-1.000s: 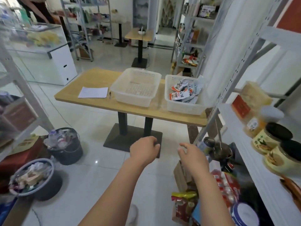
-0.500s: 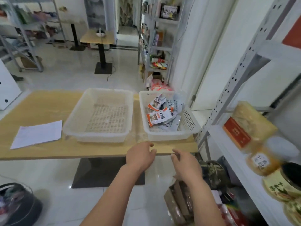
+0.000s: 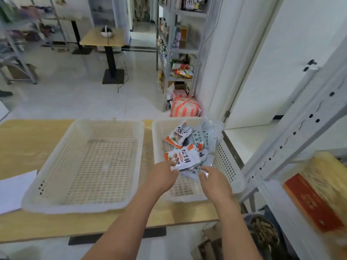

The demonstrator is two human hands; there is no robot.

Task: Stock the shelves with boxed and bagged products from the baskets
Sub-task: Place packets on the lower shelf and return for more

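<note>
Head view: inside the right basket (image 3: 226,162), your left hand (image 3: 161,178) pinches the top snack bag (image 3: 185,158) by its near edge to peel it off the pile. Your right hand (image 3: 216,183) curls over a blue bag (image 3: 188,173) there; I can't tell whether it grips.

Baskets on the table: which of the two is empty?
The left basket, beside the sheet of paper; only its bare mesh floor shows. The right basket holds snack bags.

left hand (image 3: 161,177), right hand (image 3: 216,182) — now inside right basket (image 3: 225,162); at snack bags (image 3: 185,157)
</note>
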